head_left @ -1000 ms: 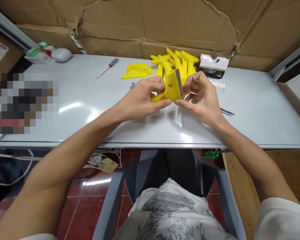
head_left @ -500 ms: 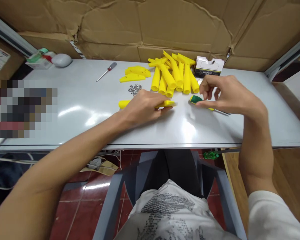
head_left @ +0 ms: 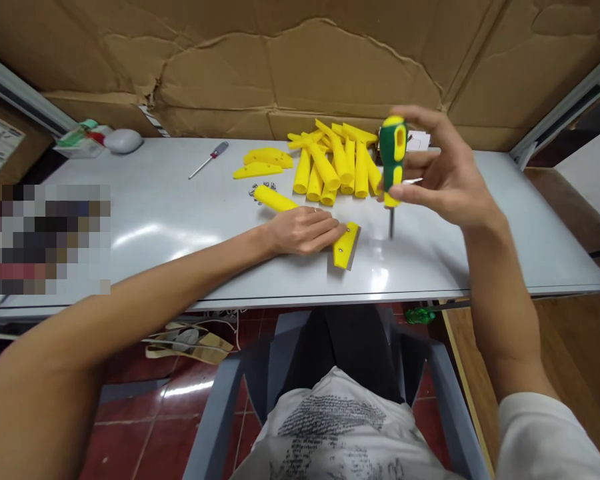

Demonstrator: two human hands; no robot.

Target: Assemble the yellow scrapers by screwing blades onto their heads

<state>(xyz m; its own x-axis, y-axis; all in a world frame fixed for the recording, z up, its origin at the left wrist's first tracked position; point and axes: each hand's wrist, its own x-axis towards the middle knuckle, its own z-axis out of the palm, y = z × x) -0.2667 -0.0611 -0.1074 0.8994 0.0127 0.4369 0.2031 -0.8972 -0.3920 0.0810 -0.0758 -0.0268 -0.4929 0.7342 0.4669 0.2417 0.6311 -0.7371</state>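
Observation:
My left hand (head_left: 307, 230) is wrapped round a yellow scraper (head_left: 346, 245), holding it down on the table. A metal blade edge and screws show at the scraper's head; its round handle sticks out behind my hand. My right hand (head_left: 437, 170) grips a green and yellow screwdriver (head_left: 394, 157) upright, its shaft pointing down, above the table and to the right of the scraper head. Small loose screws (head_left: 259, 192) lie by the scraper's handle end. Behind my hands is a pile of yellow scraper handles (head_left: 337, 163), and to its left are flat yellow plates (head_left: 260, 169).
A second screwdriver (head_left: 209, 160) with a grey and red handle lies at the back left. A grey mouse (head_left: 123, 141) and a small clear box (head_left: 83, 143) stand in the far left corner. Cardboard (head_left: 220, 80) covers the back. A small box (head_left: 419, 140) sits behind my right hand.
My right hand has picked the green and yellow screwdriver up off the table and turned it upright. My left hand has turned the scraper so its screwed head faces up.

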